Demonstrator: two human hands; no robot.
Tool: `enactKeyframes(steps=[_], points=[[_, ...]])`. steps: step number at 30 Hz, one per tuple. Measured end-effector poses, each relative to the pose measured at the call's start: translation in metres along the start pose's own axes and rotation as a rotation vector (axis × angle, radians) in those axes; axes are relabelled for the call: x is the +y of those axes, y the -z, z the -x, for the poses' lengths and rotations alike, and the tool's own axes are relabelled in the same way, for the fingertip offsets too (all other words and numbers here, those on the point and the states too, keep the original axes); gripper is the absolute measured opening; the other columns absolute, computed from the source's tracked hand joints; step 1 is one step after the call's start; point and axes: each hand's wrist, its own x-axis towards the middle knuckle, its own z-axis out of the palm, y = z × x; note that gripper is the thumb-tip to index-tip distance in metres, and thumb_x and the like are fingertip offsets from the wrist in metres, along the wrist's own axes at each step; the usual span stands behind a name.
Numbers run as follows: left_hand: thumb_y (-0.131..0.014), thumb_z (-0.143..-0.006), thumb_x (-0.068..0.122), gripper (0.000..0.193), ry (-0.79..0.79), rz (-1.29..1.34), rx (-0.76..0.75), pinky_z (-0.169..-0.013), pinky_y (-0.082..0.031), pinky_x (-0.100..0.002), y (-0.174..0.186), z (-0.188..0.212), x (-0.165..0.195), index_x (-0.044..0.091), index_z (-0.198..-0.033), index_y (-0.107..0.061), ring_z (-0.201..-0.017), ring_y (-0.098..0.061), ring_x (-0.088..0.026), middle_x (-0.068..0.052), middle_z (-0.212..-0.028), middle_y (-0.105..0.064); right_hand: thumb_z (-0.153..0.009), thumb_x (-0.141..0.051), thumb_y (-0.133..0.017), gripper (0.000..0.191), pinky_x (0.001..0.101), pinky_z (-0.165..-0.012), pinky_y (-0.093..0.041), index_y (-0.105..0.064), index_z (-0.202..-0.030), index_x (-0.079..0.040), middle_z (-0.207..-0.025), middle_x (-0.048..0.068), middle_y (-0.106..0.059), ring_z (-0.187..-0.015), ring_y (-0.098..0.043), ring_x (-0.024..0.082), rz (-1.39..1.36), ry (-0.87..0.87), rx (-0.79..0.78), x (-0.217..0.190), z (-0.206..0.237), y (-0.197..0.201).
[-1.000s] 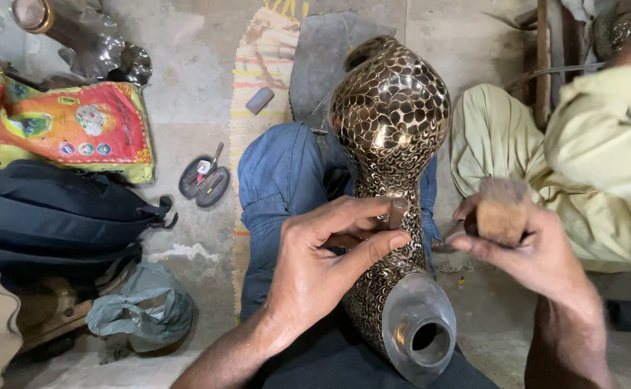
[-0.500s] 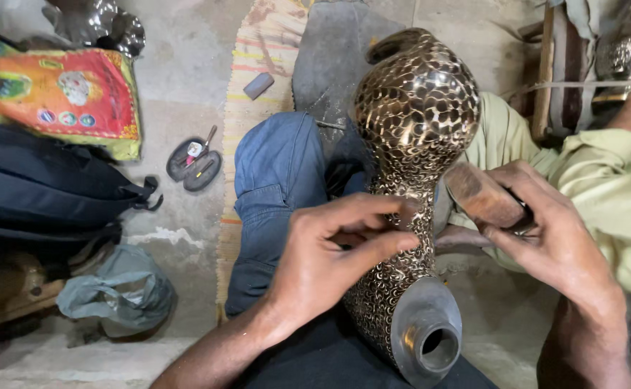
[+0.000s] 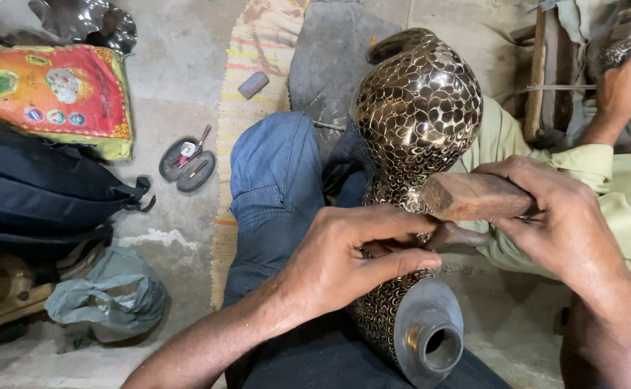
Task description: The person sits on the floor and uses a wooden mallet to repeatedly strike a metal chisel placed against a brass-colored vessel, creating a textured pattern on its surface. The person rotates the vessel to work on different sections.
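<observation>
Engraved metal vase (image 3: pixel 416 122) lying across the lap on blue jeans (image 3: pixel 272 187), bulbous body far, open mouth near at bottom centre. Left hand (image 3: pixel 344 259) on the vase neck, fingers pinched shut around a thin tool — tool mostly hidden, kind not clear. Right hand (image 3: pixel 553 223) closed in a full grip on a wooden mallet (image 3: pixel 467 196), block end pointing left, just above the left fingers and touching or nearly touching the vase neck; cannot tell which. Woven mat (image 3: pixel 251 94) under the leg, small grey block (image 3: pixel 253 84) on it, far. Black backpack (image 3: pixel 34 191) at left, colourful printed sack (image 3: pixel 56 94) beyond it, crumpled grey-green bag (image 3: pixel 110 295) near left. Open dark case with small tools (image 3: pixel 188 164) on the concrete floor (image 3: pixel 178 65). Another person's hand (image 3: pixel 625 83) far right — pale green sleeve (image 3: pixel 618 180), on a second metal vessel (image 3: pixel 621 36).
</observation>
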Motion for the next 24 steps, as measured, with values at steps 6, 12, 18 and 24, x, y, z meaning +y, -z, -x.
enactKeyframes(steps=[6, 12, 18, 24], points=[[-0.080, -0.092, 0.023, 0.034, 0.064, 0.058, -0.028, -0.069, -0.059, -0.024, -0.002, -0.006, 0.000, 0.005, -0.120, -0.076, -0.080, -0.071, -0.007, -0.006, -0.096, -0.079, -0.068, 0.001, -0.078, 0.060, 0.0367, -0.088, -0.059, -0.067, -0.127, -0.003, -0.119, 0.013, -0.074, -0.105, -0.074, 0.028, -0.072, 0.043, 0.032, 0.000, 0.000, 0.000], [-0.080, -0.091, 0.024, 0.034, 0.065, -0.002, -0.031, -0.066, -0.058, -0.024, -0.003, -0.008, 0.000, 0.005, -0.119, -0.076, -0.076, -0.071, -0.007, -0.006, -0.093, -0.079, -0.068, -0.004, -0.082, 0.056, 0.0388, -0.082, -0.060, -0.071, -0.122, -0.002, -0.113, 0.013, -0.075, -0.095, -0.074, 0.026, 0.071, -0.003, 0.041, 0.017, 0.009, 0.001], [-0.078, -0.093, 0.026, 0.039, -0.021, -0.030, -0.029, -0.074, -0.062, -0.026, -0.002, -0.007, 0.002, 0.003, -0.124, -0.072, -0.086, -0.076, -0.010, -0.009, -0.109, -0.079, -0.093, -0.016, -0.080, 0.020, 0.0326, -0.077, -0.062, -0.070, -0.103, -0.002, -0.094, 0.011, -0.076, -0.082, -0.073, 0.018, -0.206, -0.010, 0.118, 0.042, 0.007, 0.000], [-0.079, -0.093, 0.026, 0.039, -0.038, -0.076, -0.047, -0.077, -0.062, -0.028, -0.001, -0.009, 0.002, 0.003, -0.124, -0.073, -0.089, -0.078, -0.014, -0.011, -0.110, -0.079, -0.079, -0.012, -0.081, 0.022, 0.0324, -0.057, -0.057, -0.071, -0.094, 0.000, -0.078, 0.009, -0.070, -0.066, -0.067, 0.019, 0.004, 0.048, -0.015, 0.059, 0.004, -0.014]])
